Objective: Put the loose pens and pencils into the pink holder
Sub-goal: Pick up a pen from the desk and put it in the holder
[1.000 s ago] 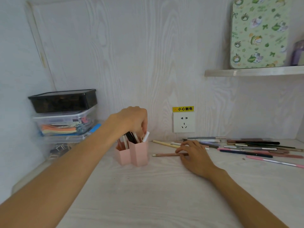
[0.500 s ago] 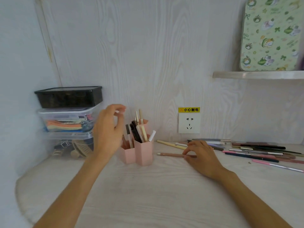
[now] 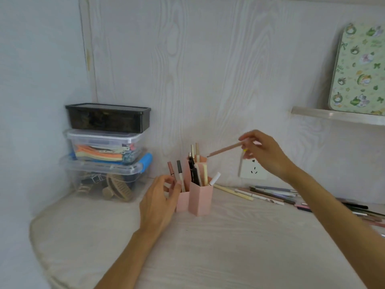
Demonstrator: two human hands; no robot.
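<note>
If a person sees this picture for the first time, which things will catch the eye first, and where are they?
First, the right hand, raised in front of the wall socket, pinches a brown pencil whose tip points down toward the pink holder at the middle of the desk. The left hand rests against the holder's left side. Loose pens lie in a row along the wall to the right.

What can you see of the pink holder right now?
The pink holder stands upright on the white desk, near the back wall. It looks like matte plastic, made of joined angular tubes of differing heights, open at the top. Several pens and pencils stand in them, leaning. The left hand is at its left tube; contact is unclear. The brown pencil in the right hand points down towards the rear tube.
</note>
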